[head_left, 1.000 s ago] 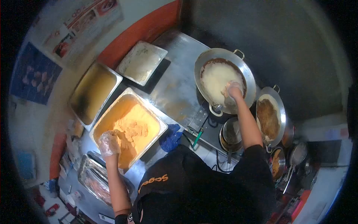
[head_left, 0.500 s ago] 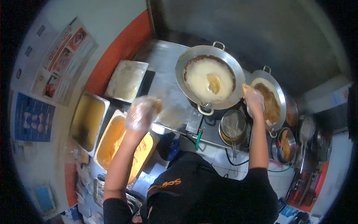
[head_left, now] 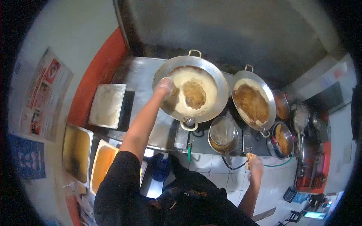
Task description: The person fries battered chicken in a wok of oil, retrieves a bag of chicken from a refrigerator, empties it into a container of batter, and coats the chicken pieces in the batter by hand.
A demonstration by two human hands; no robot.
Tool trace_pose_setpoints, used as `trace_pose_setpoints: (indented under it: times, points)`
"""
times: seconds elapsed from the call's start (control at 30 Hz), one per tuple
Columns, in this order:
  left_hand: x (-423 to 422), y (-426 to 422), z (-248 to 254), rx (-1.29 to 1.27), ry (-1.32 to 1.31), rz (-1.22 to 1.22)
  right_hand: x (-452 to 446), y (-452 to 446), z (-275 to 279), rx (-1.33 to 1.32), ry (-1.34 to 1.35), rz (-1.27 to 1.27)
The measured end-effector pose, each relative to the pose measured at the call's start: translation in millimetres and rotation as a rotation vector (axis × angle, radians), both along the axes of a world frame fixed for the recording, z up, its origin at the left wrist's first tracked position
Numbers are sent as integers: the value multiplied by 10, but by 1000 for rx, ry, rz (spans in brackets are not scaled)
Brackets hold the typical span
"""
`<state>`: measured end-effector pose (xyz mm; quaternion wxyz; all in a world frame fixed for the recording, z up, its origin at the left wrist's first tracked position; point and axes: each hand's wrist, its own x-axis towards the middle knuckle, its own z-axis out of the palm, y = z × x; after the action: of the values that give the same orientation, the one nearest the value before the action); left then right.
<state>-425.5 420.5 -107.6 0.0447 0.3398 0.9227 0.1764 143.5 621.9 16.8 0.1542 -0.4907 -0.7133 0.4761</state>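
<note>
Over the left side of a foaming pan (head_left: 221,89), my gloved left hand (head_left: 165,86), fingers and grip hidden so I cannot tell, above white floor tiles (head_left: 218,167), my right hand (head_left: 256,165), fingers curled around coated food (head_left: 249,160).

The left wok (head_left: 221,84) stands beside the right wok (head_left: 270,107), with the left hand (head_left: 165,88) over its left side. Before and between them, a strainer (head_left: 221,132) lies on a pot (head_left: 235,141); right of these sits a bowl (head_left: 289,137). Left of both woks lies a tray (head_left: 107,105), before it the outer pan (head_left: 91,156) and inner pan (head_left: 109,144) (partly behind the left arm (head_left: 141,124))
</note>
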Motion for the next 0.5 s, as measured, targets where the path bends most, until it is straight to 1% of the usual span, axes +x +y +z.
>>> trace_pose_setpoints:
  times: [0.03,0.07,0.1,0.13,0.17,0.2,0.23,0.27,0.33,0.37,0.43,0.47,0.5]
  points:
    - [-60,52,-59,-11,-33,52,36,-12,14,-7,-11,-39]
    - [-157,89,-144,-45,-22,50,69,-7,9,-54,24,-73]
    - [-312,118,-369,-82,-14,52,99,4,6,-102,57,-102]
    - [-353,117,-343,-121,-7,58,84,5,25,-153,89,-127]
    - [-418,113,-309,-299,107,-103,47,-5,41,-118,99,-112]
    - [-351,64,9,-479,215,-262,-18,-52,95,-85,106,-92]
    - [-283,-17,215,-662,315,-423,-73,-117,148,-57,107,-69]
    - [-295,-127,250,-438,237,-297,-157,-170,198,-46,105,-23]
    - [-186,-430,613,-141,120,-161,-477,-265,316,-28,100,91]
    - [-113,-611,832,-66,76,-154,-690,-368,362,-76,166,141]
    - [36,-1152,902,270,209,-216,-1133,-630,446,-189,274,252]
    - [349,-1471,1193,309,267,-199,-1290,-698,361,15,269,439]
    - [687,-1794,1586,341,332,-170,-1493,-796,255,214,282,644]
